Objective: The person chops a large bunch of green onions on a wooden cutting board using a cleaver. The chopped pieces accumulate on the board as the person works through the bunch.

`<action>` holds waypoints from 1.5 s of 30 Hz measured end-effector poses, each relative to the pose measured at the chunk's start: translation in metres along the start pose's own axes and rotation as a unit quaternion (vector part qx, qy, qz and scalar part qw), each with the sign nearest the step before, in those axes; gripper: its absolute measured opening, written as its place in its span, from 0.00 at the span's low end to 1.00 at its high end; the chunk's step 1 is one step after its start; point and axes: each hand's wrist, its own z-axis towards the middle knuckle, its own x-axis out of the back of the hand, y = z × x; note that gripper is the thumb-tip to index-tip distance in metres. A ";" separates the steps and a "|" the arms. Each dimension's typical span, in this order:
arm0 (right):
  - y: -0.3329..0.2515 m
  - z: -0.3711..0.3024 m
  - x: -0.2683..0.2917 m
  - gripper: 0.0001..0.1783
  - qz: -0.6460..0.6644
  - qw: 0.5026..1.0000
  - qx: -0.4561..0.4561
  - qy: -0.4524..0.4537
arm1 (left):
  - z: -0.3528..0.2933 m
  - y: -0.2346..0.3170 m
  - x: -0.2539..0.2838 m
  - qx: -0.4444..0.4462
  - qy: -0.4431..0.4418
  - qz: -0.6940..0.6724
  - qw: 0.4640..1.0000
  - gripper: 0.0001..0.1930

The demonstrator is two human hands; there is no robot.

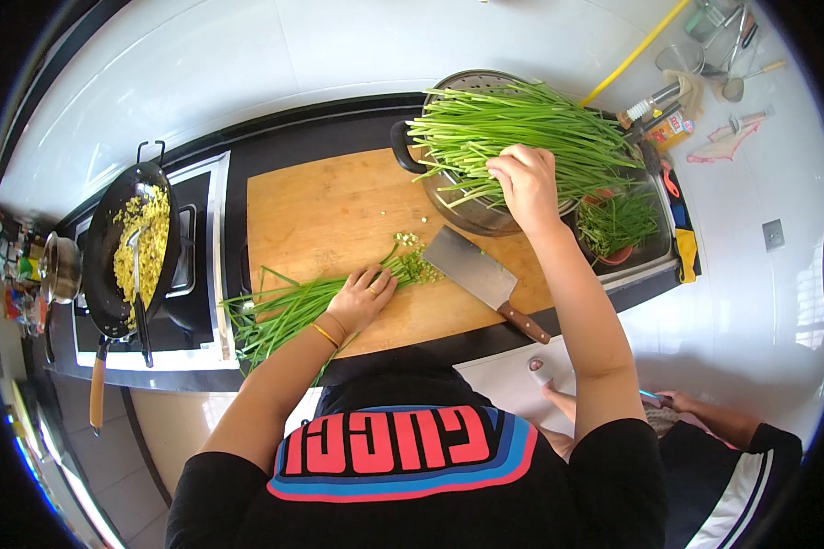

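My left hand [364, 297] lies on a bunch of long green garlic chives [284, 316], fingers stretched out over it. The bunch rests on the front left of a wooden cutting board [339, 201], and chopped bits [417, 265] sit at its cut end. A cleaver [471, 265] with a wooden handle lies flat to the right of the bits, touched by neither hand. My right hand [526, 183] is over a big heap of chives [540, 128] on a metal pot [471, 210], its fingers pinched together. Whether a stalk is between them is hidden.
At left, a black wok [110, 256] with yellow scrambled egg and a spatula sits on the stove, beside a small pot [61, 265]. More greens [618, 224] are in the sink at right. Another person [732, 457] is at the lower right.
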 end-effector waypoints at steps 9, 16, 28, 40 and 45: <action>0.001 0.005 0.019 0.04 0.077 0.993 -0.091 0.012 | 0.000 0.000 -0.003 -0.002 -0.017 0.002 1.000 0.26; 0.049 -0.129 0.062 0.09 0.098 0.892 -0.414 0.155 | 0.000 0.000 -0.002 0.003 -0.025 0.005 1.000 0.25; -0.006 -0.207 0.023 0.25 0.090 0.849 -0.470 -0.225 | -0.002 0.000 -0.002 0.006 -0.022 0.005 1.000 0.24; -0.046 -0.237 0.004 0.36 -0.062 0.886 -0.261 -0.377 | -0.003 -0.002 -0.007 0.003 -0.002 0.002 1.000 0.25; -0.095 -0.200 0.028 0.25 0.019 0.876 -0.352 -0.329 | -0.003 -0.001 -0.006 0.005 -0.002 -0.016 1.000 0.24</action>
